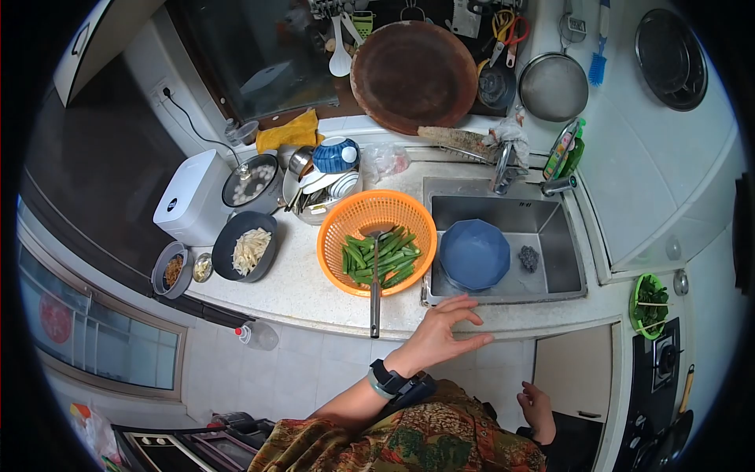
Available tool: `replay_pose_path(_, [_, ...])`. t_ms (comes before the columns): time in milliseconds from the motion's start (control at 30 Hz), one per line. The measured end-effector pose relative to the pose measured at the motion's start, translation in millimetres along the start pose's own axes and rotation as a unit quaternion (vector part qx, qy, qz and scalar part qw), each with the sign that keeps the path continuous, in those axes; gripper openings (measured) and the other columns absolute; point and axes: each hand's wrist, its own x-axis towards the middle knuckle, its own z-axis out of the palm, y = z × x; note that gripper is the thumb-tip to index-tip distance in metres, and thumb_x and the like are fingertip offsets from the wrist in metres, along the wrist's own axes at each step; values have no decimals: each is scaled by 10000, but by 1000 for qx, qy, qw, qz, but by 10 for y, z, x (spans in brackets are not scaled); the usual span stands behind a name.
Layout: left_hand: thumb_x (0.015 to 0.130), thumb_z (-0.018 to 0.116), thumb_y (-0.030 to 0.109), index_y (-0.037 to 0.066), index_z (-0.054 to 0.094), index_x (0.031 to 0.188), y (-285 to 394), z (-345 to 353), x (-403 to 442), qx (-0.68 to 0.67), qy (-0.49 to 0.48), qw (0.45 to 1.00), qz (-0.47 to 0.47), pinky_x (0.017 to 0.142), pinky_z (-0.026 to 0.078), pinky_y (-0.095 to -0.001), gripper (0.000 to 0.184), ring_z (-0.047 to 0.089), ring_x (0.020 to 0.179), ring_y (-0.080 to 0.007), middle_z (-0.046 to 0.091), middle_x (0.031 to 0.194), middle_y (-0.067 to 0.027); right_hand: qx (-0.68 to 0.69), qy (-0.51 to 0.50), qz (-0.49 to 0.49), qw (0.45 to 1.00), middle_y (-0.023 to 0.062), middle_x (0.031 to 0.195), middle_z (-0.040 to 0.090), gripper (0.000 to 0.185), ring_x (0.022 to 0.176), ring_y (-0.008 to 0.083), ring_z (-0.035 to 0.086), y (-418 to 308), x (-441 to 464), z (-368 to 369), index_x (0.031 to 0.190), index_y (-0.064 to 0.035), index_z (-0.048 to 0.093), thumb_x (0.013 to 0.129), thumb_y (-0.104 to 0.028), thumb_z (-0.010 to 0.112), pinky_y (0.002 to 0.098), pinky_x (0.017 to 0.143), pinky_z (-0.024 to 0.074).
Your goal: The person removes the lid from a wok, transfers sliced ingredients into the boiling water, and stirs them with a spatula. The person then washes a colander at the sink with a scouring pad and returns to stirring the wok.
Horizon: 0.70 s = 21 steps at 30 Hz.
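Note:
My left hand (444,337) is held over the front edge of the counter, just below the sink. Its thumb and fingers are apart with nothing between them. Lower and to the right, my right hand (538,413) hangs by my side, fingers loosely bent and empty. Nearest to the left hand are a blue faceted bowl (474,256) inside the sink and an orange colander (325,259) on the counter. Cut green vegetable pieces (395,266) lie in the colander. A spatula (375,303) rests across them, its dark handle reaching over the colander's rim.
The steel sink (550,293) holds a scouring pad (528,258) under the faucet (503,169). Left on the counter are a dark bowl (269,256) of pale strips, a lidded pot (250,182) and stacked dishes (334,169). A stove (649,385) stands right; a bottle (259,335) is on the floor.

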Motion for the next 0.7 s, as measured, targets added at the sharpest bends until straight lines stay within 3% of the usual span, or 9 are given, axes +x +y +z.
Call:
replay_pose_path(300, [775, 755, 307, 48, 673, 980, -73, 2, -57, 34, -43, 998, -13, 968, 449, -407, 341, 517, 1195, -374, 588, 1211, -226, 0, 1, -3, 1000, 244, 1052, 658, 415, 916, 346, 666, -30, -17, 13, 1233, -9, 579, 856, -166, 654, 395, 789, 523])
replay_pose_path(400, [798, 731, 305, 51, 665, 1019, -92, -9, -80, 21, -79, 995, -52, 958, 452, -406, 343, 522, 1181, -382, 574, 1227, -230, 0, 4, -4, 1000, 247, 1051, 656, 415, 914, 348, 666, -36, -26, 14, 1234, -8, 579, 856, -164, 653, 395, 788, 524])
replay_pose_path(500, [804, 722, 301, 47, 659, 1042, -115, 8, -95, 46, -66, 997, -17, 964, 446, -410, 353, 521, 1179, -381, 565, 1234, -236, -1, 5, -3, 1000, 249, 1052, 656, 416, 912, 350, 666, -44, -39, 18, 1235, -8, 578, 855, -160, 654, 395, 790, 523])
replay_pose_path(567, [807, 719, 296, 44, 658, 1042, -105, 9, -91, 41, -71, 996, -22, 970, 440, -411, 350, 515, 1186, -381, 565, 1231, -240, 6, 5, 2, 1000, 233, 1024, 666, 397, 912, 307, 663, -32, -47, 31, 1236, -6, 580, 872, -154, 639, 382, 803, 515])
replay_pose_path(700, [822, 703, 273, 35, 653, 1044, -78, -4, -68, 18, -96, 994, -41, 989, 424, -417, 330, 501, 1202, -384, 563, 1224, -252, 3, 0, 8, 1000, 228, 1030, 664, 399, 918, 308, 662, -75, -71, 25, 1242, -12, 577, 876, -157, 639, 385, 804, 514])
